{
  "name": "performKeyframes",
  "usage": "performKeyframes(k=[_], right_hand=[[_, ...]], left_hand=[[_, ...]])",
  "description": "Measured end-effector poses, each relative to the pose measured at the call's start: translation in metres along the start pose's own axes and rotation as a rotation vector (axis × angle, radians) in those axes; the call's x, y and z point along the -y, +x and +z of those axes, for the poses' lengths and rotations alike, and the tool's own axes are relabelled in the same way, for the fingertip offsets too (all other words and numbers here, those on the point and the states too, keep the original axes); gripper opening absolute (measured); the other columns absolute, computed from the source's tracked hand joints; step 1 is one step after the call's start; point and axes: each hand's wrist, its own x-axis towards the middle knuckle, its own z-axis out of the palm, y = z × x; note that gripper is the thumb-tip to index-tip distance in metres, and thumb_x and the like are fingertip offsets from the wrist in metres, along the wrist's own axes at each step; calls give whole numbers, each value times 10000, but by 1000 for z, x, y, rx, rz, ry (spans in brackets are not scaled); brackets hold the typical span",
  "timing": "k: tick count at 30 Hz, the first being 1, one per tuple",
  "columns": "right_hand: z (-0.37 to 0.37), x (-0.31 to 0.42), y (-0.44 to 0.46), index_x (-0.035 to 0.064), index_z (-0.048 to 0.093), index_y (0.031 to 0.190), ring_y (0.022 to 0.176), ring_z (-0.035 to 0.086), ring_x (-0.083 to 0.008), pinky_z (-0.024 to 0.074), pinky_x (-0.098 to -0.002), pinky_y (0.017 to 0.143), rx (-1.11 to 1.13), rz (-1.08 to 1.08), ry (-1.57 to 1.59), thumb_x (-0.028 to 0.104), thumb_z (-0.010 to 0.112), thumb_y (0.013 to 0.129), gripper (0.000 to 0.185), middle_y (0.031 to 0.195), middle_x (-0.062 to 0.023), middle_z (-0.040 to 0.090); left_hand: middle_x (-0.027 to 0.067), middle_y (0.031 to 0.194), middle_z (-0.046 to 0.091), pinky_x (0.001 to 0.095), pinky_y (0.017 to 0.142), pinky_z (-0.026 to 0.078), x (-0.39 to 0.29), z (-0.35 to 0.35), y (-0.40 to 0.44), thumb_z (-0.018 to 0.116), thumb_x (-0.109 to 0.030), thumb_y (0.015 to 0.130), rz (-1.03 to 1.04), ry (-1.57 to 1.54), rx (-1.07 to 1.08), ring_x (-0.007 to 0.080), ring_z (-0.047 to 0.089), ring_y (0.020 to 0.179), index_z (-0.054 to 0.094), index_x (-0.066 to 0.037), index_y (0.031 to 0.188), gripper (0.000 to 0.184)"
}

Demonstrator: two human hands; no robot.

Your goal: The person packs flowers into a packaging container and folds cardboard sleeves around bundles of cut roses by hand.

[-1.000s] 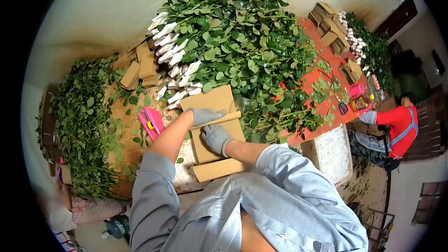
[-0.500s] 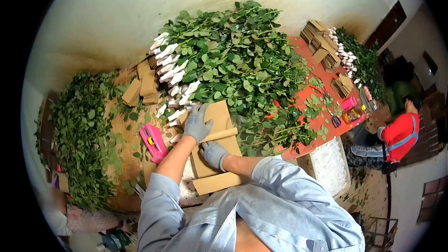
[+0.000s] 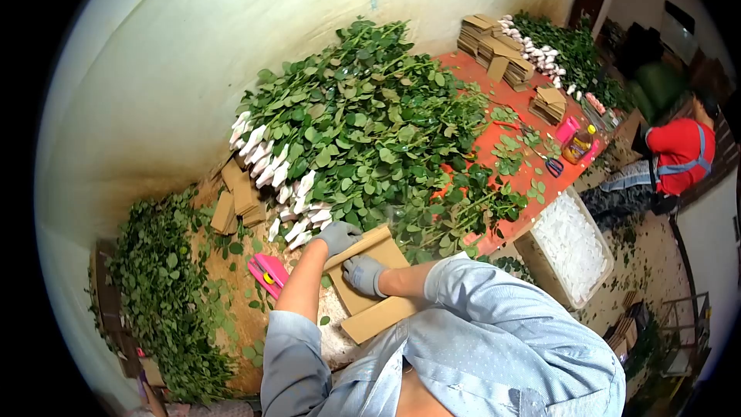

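Observation:
A brown cardboard piece (image 3: pixel 386 252) with folded flaps lies in front of my body. My left hand (image 3: pixel 337 238), in a grey glove, is at its far side, closed over the raised far flap; its fingertips are partly hidden. My right hand (image 3: pixel 364 274), gloved too, rests on the middle panel with its fingers laid against the board. The near flap (image 3: pixel 378 320) stands up close to my shirt. Beside my left forearm lies a pink tool (image 3: pixel 268 274), perhaps a tape dispenser. White-wrapped flower heads (image 3: pixel 262 161) on leafy stems (image 3: pixel 363 108) are piled just beyond my hands.
More greenery (image 3: pixel 158 286) lies at left, near folded cardboard (image 3: pixel 243 197). On the red tabletop (image 3: pixel 505 212) are scissors (image 3: pixel 554 167), a bottle (image 3: pixel 579 144) and cardboard stacks (image 3: pixel 494 50). A bin of white pieces (image 3: pixel 570 247) stands at right. A person in red (image 3: pixel 683 147) is farther right.
The far part of the cardboard has been folded up toward me. My left hand has shifted from lying on top of it to behind the raised flap. The camera view has turned.

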Motion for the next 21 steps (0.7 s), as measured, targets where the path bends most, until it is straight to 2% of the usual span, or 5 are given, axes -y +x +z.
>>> performKeyframes(k=[11, 13, 16, 19, 21], right_hand=[[0, -3, 0, 50, 688, 912, 882, 656, -338, 523, -450, 777, 54, 49, 65, 235, 541, 946, 238, 978, -156, 675], [-4, 0, 0, 53, 691, 919, 887, 654, -335, 522, -451, 777, 77, 26, 45, 231, 539, 948, 236, 984, -151, 673], [-11, 0, -2, 62, 699, 917, 887, 648, -330, 520, -455, 771, 26, 48, 24, 225, 540, 942, 229, 995, -142, 665], [-13, 3, -1, 68, 702, 898, 873, 639, -332, 519, -455, 762, 60, 94, 84, 224, 550, 925, 219, 993, -143, 656], [-7, 1, -2, 62, 702, 886, 873, 640, -334, 523, -459, 753, -35, 43, 15, 227, 556, 914, 222, 990, -147, 656]], left_hand=[[197, 1253, 676, 418, 1044, 480, 12, 7, 18, 680, -393, 887, -2, 211, 77, 367, 620, 1185, 732, -143, 1220, 419], [207, 1308, 637, 420, 1061, 466, 7, -3, 24, 638, -370, 904, -55, 227, 353, 371, 603, 1211, 735, -169, 1217, 384], [200, 1334, 619, 419, 1061, 468, 0, -13, 28, 598, -344, 915, -77, 221, 518, 359, 594, 1231, 736, -195, 1214, 362], [176, 1310, 642, 416, 1041, 488, 12, 5, 28, 588, -339, 916, 20, 339, 319, 340, 605, 1218, 725, -219, 1232, 365], [166, 1295, 653, 414, 1035, 493, 10, 16, 27, 585, -341, 918, 6, 382, 211, 331, 608, 1215, 710, -229, 1258, 379]])
